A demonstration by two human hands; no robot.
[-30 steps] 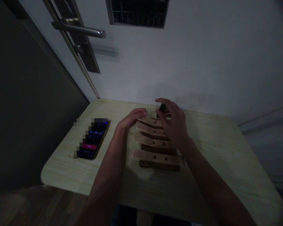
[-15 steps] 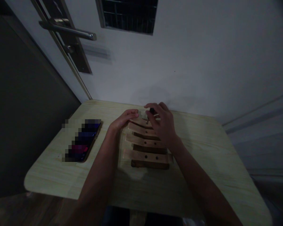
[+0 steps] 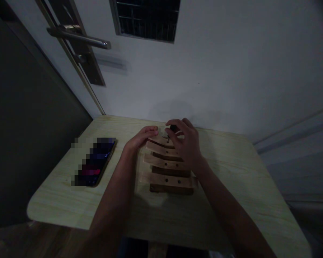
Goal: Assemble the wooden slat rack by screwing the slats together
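A wooden slatted rack [image 3: 167, 168] made of several curved slats lies in the middle of the pale table [image 3: 239, 186]. My left hand [image 3: 140, 138] rests curled on the far left end of the rack, fingers pressed on the top slat. My right hand [image 3: 184, 143] hovers over the far slats and pinches a small dark tool [image 3: 173, 128] between thumb and fingers, its tip near the top slat. The scene is dim and the tool is hard to make out.
A phone [image 3: 95, 162] with a lit screen lies on the table to the left of the rack. A white wall stands right behind the table. A door with a metal handle [image 3: 79, 37] is at the upper left. A vent grille [image 3: 148, 18] is above.
The view shifted, so everything sits lower left in the picture than a second ago. My right hand drew slightly nearer my left hand over the far slat. The rack has not moved.
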